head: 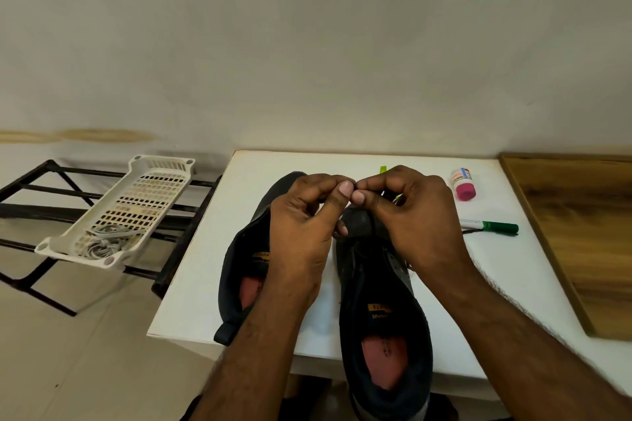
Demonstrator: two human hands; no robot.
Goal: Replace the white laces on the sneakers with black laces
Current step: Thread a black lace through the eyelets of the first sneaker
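Observation:
Two dark sneakers stand on a small white table [191, 301], toes pointing away from me. The left sneaker [239, 277] is partly covered by my left forearm. The right sneaker [386, 318] reaches over the table's near edge, with a black lace [359, 249] threaded across its front. My left hand [301, 225] and my right hand [407, 212] meet above the right sneaker's toe. Their thumbs and forefingers pinch something small and dark between them, apparently the black lace's end. The removed white laces [106, 239] lie bundled in a white basket [150, 178] to the left.
The basket rests on a black metal rack [30, 208] left of the table. A pink-capped glue stick [463, 184] and a green marker [492, 225] lie on the table's right side. A wooden surface [581, 232] adjoins on the right. A pale wall rises behind.

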